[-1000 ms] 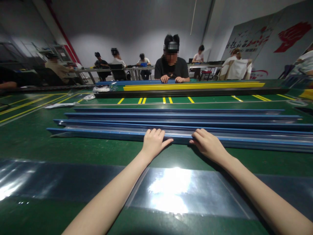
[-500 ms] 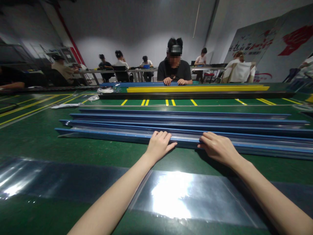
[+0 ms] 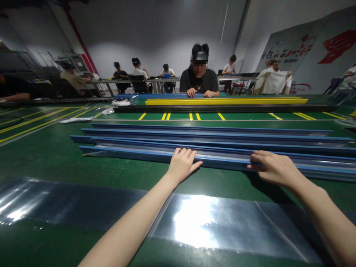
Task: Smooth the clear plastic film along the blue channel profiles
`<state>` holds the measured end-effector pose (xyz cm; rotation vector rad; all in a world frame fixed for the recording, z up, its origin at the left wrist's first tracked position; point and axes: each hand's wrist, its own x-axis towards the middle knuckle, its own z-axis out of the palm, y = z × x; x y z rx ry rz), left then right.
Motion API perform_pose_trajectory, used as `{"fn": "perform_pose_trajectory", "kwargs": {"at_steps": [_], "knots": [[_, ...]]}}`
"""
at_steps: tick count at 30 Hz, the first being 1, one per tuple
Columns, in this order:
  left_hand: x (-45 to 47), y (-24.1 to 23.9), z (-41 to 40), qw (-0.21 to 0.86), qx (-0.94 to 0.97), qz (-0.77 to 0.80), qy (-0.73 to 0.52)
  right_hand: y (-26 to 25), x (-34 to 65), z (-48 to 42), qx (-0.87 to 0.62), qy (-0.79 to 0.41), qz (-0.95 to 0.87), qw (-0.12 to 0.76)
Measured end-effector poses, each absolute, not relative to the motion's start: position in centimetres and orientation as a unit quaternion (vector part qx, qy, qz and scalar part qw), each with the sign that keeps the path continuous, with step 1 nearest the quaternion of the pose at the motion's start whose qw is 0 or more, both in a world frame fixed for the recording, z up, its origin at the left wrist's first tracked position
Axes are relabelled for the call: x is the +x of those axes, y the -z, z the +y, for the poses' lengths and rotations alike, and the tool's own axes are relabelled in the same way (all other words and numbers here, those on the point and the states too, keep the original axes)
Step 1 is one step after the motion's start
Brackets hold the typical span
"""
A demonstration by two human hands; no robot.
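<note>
A long blue channel-shaped profile (image 3: 222, 161) lies nearest me in a group of several blue profiles, with clear film showing along its trough and left end. My right hand (image 3: 271, 167) grips its near wall, fingers bent over the edge and thumb on the front side. Farther left, my left hand (image 3: 182, 163) rests on the same profile; its fingers reach over the near wall and the thumb sticks out, so the hand is open rather than gripping. Nearer to me, a flat strip of clear plastic film (image 3: 230, 222) stretches across the green table under my forearms.
Beyond the blue profiles lie a black profile (image 3: 222, 108) and a yellow one (image 3: 222, 101). Crumpled clear plastic (image 3: 121, 102) sits at their left. A co-worker (image 3: 199, 79) faces me across the table, both hands on another blue profile. Other people sit farther back.
My right hand has moved right, and the nearest blue profile has slid right with it under my left hand. My left hand has stayed in nearly the same place.
</note>
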<state>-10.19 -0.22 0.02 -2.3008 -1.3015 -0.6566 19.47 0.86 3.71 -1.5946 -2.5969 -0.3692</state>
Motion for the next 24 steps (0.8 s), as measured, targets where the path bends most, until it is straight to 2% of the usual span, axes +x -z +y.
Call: {"fn": "perform_pose_trajectory", "kwargs": {"at_steps": [4, 15, 24], "knots": [[-10.1, -0.1, -0.3, 0.207, -0.822, -0.478, 0.232, -3.8, 19.9, 0.8, -0.518, 0.130, -0.845, 0.030], [-10.1, 0.0, -0.2, 0.215, -0.818, -0.483, 0.227, -2.6, 17.8, 0.7, -0.470, 0.179, -0.860, 0.087], [-10.1, 0.0, -0.2, 0.208, -0.820, -0.483, 0.225, -1.7, 13.6, 0.2, -0.442, 0.188, -0.860, 0.169]]}}
